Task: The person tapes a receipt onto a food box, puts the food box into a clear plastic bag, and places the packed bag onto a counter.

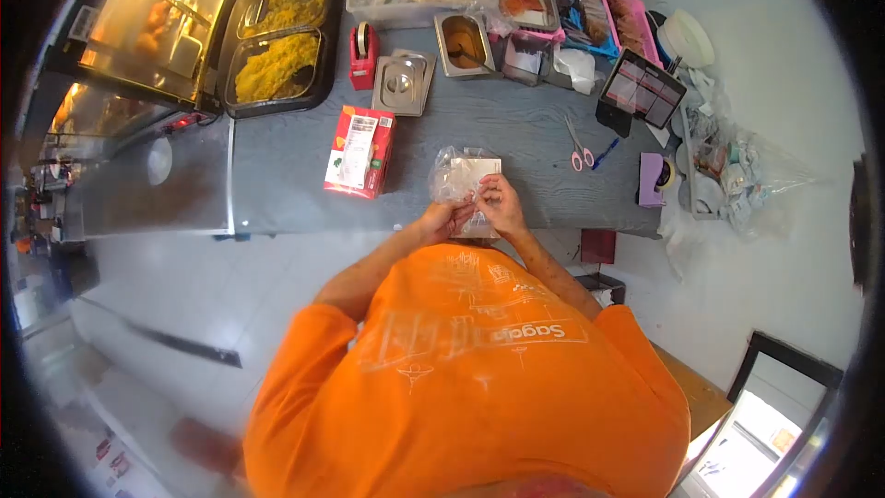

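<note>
At the front edge of the grey table [295, 166], my left hand [449, 219] and my right hand [501, 206] are close together, fingers pinched on a clear plastic bag [452, 177]. Beneath the bag and my right hand lies a pale, flat rectangular piece [484, 166], partly covered. What the bag holds, if anything, is too unclear to tell. To the left of my hands is a red box [376, 157] with a white label on top.
Scissors [579, 152] and a blue pen [607, 153] lie right of my hands, near a purple tape dispenser [650, 182] and a tablet [643, 88]. Farther back are a metal lid [398, 83], a sauce pan [464, 41], a red dispenser [363, 60] and yellow food trays [277, 65].
</note>
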Tool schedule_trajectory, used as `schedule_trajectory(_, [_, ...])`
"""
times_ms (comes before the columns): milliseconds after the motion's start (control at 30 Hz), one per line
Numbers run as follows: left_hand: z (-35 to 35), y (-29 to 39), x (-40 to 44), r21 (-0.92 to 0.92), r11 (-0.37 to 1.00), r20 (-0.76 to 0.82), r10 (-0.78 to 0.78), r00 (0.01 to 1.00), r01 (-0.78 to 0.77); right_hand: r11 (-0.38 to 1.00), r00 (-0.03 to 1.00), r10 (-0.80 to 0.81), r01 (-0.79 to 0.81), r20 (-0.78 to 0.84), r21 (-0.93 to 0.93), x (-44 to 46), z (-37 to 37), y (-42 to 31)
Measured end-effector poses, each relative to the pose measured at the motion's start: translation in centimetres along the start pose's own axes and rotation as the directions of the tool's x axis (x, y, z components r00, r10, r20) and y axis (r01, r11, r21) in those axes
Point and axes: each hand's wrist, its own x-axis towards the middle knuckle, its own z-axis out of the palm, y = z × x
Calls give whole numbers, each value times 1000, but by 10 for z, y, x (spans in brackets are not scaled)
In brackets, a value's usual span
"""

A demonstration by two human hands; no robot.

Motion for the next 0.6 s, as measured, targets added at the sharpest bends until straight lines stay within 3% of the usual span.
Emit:
schedule_trajectory(400, [-6, 13, 9, 26, 998, 7, -65, 998, 65, 997, 999, 45, -45, -4, 57, 2, 1, -13])
schedule_trajectory(600, [0, 19, 5, 3, 1000, 48, -19, 999, 19, 997, 1000, 28, -27, -13, 70, 7, 3, -16])
